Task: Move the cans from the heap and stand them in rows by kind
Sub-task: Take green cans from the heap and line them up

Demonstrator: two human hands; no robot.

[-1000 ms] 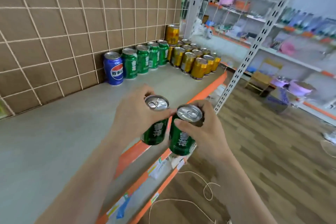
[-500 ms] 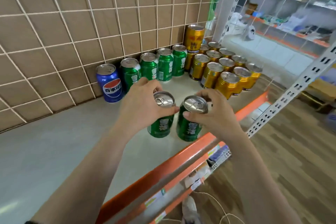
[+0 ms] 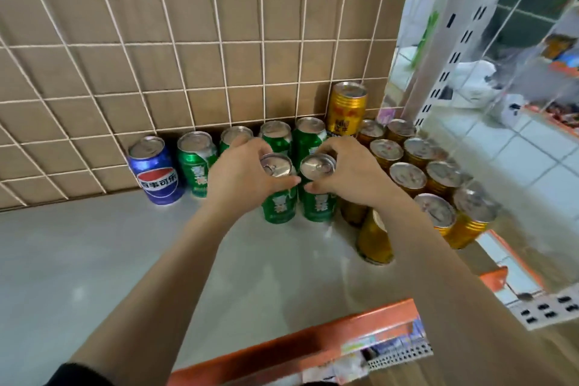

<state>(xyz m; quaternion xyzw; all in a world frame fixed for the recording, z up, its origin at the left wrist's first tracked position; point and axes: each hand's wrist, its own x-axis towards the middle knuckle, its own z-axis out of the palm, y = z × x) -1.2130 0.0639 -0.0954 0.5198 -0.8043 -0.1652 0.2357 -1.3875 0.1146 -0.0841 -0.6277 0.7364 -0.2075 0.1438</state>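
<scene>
1. Both hands are loaded: our left hand (image 3: 247, 177) is wrapped round the top of a green can (image 3: 279, 197); our right hand (image 3: 347, 172) is clamped on a second green can (image 3: 318, 197).
2. We see the pair upright and side by side on the shelf (image 3: 94, 260), just in front of the green row (image 3: 275, 135) along its back edge.
3. We spot a blue can (image 3: 155, 169) at that row's left end; gold cans (image 3: 407, 177) crowd the back right corner.
</scene>
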